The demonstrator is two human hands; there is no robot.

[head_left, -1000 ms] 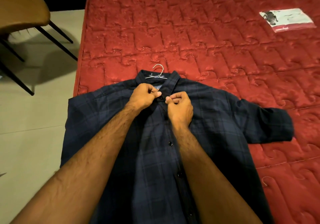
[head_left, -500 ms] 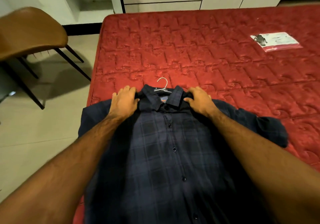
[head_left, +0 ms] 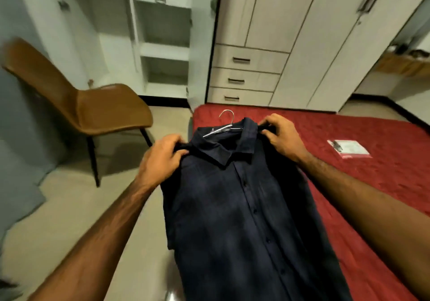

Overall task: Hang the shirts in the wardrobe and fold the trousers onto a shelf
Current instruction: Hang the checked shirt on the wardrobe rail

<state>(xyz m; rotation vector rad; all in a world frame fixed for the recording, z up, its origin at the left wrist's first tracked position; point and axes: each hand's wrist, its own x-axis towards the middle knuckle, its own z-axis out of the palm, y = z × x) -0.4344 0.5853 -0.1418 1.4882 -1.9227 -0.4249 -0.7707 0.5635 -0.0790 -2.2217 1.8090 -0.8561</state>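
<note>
2 hands are gripping a dark navy shirt by its shoulders: the left hand is pinching the left shoulder, the right hand the right one. It is hanging buttoned on a hanger, whose metal hook is sticking up past the collar, over the near left edge of a red bed. Wardrobe doors are standing closed at the far side, with a brown chair on the left.

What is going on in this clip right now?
A person grips a dark navy shirt at its shoulders, left hand on one side and right hand on the other. The shirt is buttoned on a hanger and lifted above the red mattress. The wardrobe ahead has its doors closed, so nothing is hung yet.
</note>
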